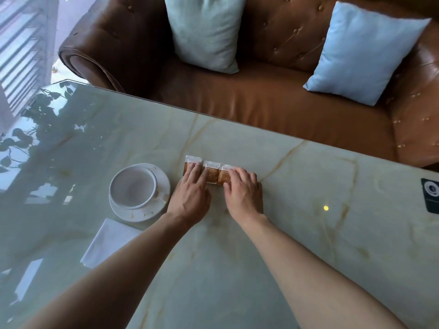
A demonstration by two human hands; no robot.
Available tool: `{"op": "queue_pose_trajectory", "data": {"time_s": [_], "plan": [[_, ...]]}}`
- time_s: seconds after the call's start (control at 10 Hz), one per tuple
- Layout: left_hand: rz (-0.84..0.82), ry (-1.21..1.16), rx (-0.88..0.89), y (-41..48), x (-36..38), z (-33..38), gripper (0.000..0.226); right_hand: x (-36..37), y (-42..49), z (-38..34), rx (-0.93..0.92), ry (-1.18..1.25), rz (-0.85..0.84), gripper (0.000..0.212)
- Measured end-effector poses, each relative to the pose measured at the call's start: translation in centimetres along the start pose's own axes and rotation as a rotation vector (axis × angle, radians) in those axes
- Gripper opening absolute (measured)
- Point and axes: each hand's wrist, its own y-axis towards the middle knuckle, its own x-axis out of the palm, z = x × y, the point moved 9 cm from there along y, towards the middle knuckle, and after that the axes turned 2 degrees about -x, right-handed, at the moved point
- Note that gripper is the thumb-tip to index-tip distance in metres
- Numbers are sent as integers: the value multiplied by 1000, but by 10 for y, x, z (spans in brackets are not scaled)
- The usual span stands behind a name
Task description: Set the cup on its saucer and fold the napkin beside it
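Cup (133, 187) is sitting upright on its saucer (161, 184) at the table's (297, 233) left-centre, w/ the white napkin (107, 241) lying folded just beside the saucer on the near side, partly hidden by the left forearm. Both hands are lying palm-down on a row of three brown-and-white sachets (212, 173) to the right of the saucer: left hand (190, 198) is covering the left sachet, right hand (242, 191) the right one, each grip released, fingers flat, pressing rather than grasping. Behind the table a brown leather sofa (261, 100) is carrying two pale blue cushions (363, 53), and a dark device (431, 198) is sitting at the table's right edge.
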Motion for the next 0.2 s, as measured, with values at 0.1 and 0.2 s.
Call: {"op": "queue_pose_trajectory", "data": {"time_s": [0.1, 0.2], "plan": [[14, 9, 31, -12, -6, 8, 65, -12, -12, 1, -5, -17, 13, 43], [-12, 60, 43, -28, -10, 17, 67, -25, -25, 0, -7, -75, -2, 52]]}}
